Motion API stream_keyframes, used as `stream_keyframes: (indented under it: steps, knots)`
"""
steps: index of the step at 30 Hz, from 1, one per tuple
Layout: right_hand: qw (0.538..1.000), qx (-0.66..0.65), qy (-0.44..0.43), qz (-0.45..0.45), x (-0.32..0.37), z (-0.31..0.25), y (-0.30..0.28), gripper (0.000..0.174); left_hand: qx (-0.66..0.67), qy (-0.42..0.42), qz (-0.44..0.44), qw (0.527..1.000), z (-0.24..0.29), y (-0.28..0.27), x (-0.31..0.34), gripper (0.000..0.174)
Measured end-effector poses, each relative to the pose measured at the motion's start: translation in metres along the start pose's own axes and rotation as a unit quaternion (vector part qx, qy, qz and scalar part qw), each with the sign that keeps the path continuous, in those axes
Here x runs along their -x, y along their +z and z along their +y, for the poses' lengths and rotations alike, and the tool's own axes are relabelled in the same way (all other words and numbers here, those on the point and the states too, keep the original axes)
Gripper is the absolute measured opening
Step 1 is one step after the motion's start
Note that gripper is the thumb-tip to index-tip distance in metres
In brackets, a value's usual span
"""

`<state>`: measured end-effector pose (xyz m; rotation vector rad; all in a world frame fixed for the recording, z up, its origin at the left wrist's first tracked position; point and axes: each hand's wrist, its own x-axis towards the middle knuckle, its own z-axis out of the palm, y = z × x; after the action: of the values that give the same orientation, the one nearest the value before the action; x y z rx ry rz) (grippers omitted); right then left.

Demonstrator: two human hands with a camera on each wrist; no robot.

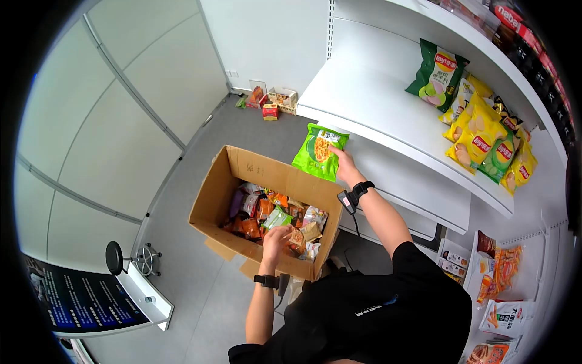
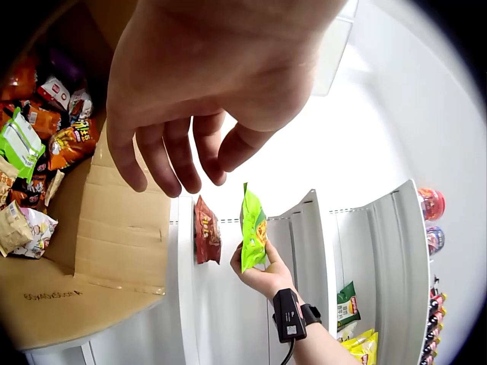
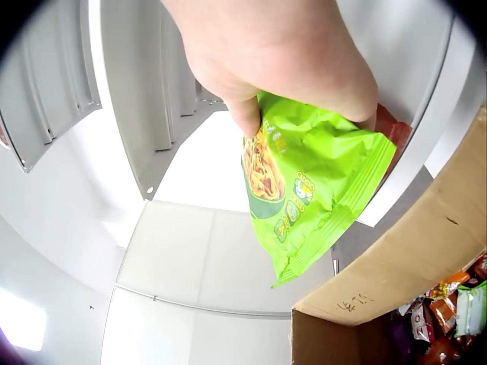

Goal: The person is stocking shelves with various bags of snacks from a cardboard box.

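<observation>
White wall panels (image 1: pixel 130 112) at far left; grey floor (image 1: pixel 200 294) under a marked cardboard box (image 1: pixel 273 173) of snack packets (image 1: pixel 250 228); over its near side, left grip (image 1: pixel 276 241) relaxed, fingers loosely bent; near its far right corner, bright-green packet (image 1: pixel 316 155) picturing noodles, pinched in right grip (image 1: pixel 345 165); then white shelf (image 1: pixel 364 79) with green and yellow "Lay's" chip bags (image 1: pixel 479 127); above, red package (image 1: pixel 516 23) reading "naba".

The white shelf (image 1: pixel 364 91) bears chip bags (image 1: pixel 480 130); the floor (image 1: pixel 176 242), a basket (image 1: pixel 287 101).

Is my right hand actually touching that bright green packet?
Touching. The right wrist view shows your right hand gripping the bright green packet, with skin directly against its surface.
</observation>
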<state>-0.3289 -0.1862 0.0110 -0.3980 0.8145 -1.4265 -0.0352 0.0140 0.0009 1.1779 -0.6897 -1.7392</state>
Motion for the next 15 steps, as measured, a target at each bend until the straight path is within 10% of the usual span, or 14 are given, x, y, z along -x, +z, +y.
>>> stream_keyframes:
  steps: [15]
  knots:
    - [0.995,0.046,-0.042,0.078,-0.105,0.012,-0.044,0.037,0.031,-0.027,0.055,0.998,-0.017,-0.029,-0.009,0.016]
